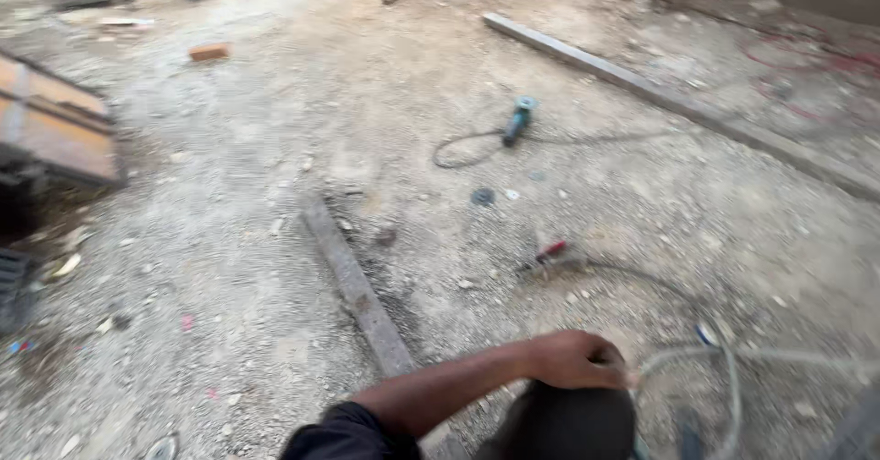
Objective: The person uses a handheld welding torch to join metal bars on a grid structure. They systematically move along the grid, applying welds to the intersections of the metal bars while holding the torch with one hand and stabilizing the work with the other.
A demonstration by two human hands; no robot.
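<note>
1. One hand [576, 359] in view, low in the frame near the bottom edge, reaching in from the left on a bare forearm with a dark sleeve [344, 434] at the elbow; which hand it is, left or right, cannot be told.
2. Grip curled shut, knuckles up, fingers closed at the near end of a pale hose [733, 373]; whether the hose is truly clamped or only touched cannot be told through the blur.
3. One pale hose, looping from just beside the closed grip toward the right edge and down to the bottom edge.
4. One dark rounded shape [564, 423] directly beneath the hand, too blurred to name.
5. One red-handled tool [550, 252] on the ground, beyond the hand and well apart from it, with a thin cable trailing to the right.
6. One blue-green angle grinder [518, 121] farther off, its dark cord [458, 148] curled in a loop to the left.
7. One dark disc [482, 196] lying flat between the grinder and the red-handled tool.
8. Two long bars: a short one [357, 286] running from mid-frame toward the sleeve, and a longer one [678, 103] crossing diagonally at upper right.
9. One brick [209, 52] at upper left; rusty sheet metal [55, 121] at the left edge.
10. Ground [229, 240] of bare dirt and gravel, dusty, strewn with small stones and scraps; an outdoor work yard by the look, no bench anywhere.
</note>
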